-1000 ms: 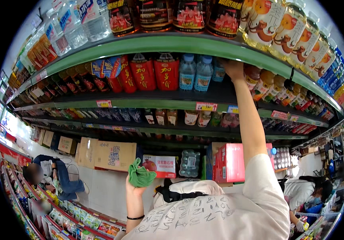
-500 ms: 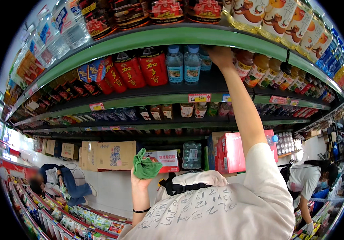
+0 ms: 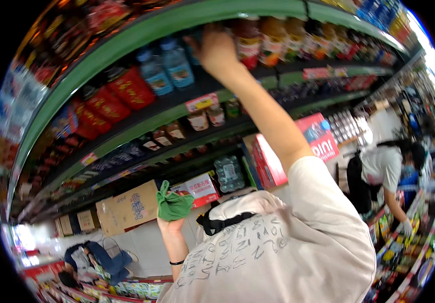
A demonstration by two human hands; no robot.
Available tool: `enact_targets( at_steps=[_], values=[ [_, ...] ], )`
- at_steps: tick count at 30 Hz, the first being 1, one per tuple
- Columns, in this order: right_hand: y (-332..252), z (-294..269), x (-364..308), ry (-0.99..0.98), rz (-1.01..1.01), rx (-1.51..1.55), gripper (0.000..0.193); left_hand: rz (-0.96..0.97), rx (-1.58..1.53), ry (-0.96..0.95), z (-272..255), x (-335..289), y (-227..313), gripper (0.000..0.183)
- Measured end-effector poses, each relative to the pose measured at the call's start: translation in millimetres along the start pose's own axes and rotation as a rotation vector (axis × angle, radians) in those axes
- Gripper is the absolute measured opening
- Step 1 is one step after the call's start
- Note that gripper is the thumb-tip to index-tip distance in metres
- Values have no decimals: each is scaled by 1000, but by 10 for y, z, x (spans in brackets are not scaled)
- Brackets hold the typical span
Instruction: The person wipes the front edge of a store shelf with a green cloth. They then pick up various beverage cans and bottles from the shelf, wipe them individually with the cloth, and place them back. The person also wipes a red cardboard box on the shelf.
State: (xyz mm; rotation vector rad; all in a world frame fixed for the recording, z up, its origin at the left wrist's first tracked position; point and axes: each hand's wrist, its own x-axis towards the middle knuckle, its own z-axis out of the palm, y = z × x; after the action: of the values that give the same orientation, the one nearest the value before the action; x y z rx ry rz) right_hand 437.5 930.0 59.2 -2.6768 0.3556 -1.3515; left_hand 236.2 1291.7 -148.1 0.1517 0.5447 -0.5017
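A crumpled green cloth (image 3: pixel 174 204) is held in my left hand (image 3: pixel 169 224), which is closed around it in front of the lower cartons. My right arm stretches up to a middle shelf, where my right hand (image 3: pixel 218 49) is beside a blue-labelled water bottle (image 3: pixel 195 54) that it partly covers. Motion blurs the fingers, and whether they grip the bottle is unclear. Just left of it stand two more water bottles, a nearer one (image 3: pixel 179 65) and another (image 3: pixel 154 74), both blue-capped. On the hand's right is a juice bottle (image 3: pixel 248 46) with a red label.
A green shelf edge (image 3: pixel 141 30) runs above my right hand. Red packs (image 3: pixel 130 88) stand farther left. Below are a brown carton (image 3: pixel 129 207), a red-and-white box (image 3: pixel 197 189) and shrink-wrapped bottles (image 3: pixel 229 174). One person (image 3: pixel 386 169) bends at right; another (image 3: pixel 103 260) is low at left.
The whole view has tilted and shifted, so the shelves now slope. My right hand remains up by the water bottles, with its thumb now showing. The green cloth stays in my left hand.
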Motion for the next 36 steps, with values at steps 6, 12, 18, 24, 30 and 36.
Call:
enact_targets(
  at_steps=[6, 12, 18, 24, 30, 36],
  values=[
    [438, -891, -1629, 157, -106, 498, 24, -5, 131, 33, -30, 169, 2, 30],
    [1848, -1290, -3389, -48, 795, 251, 46, -89, 192, 19, 296, 415, -138, 28],
    [2671, -1286, -3426, -72, 701, 181, 70, -135, 165, 4, 628, 513, -537, 27],
    [2708, -977, -3377, -52, 831, 412, 57, -212, 139, -106, 728, 330, -801, 29],
    [1726, -1181, -2802, -248, 640, 513, 58, -17, 164, 56, 417, -40, -506, 30],
    [577, -1145, -1522, -300, 334, 613, 60, 46, 163, 42, 33, -177, -181, 29]
  ],
)
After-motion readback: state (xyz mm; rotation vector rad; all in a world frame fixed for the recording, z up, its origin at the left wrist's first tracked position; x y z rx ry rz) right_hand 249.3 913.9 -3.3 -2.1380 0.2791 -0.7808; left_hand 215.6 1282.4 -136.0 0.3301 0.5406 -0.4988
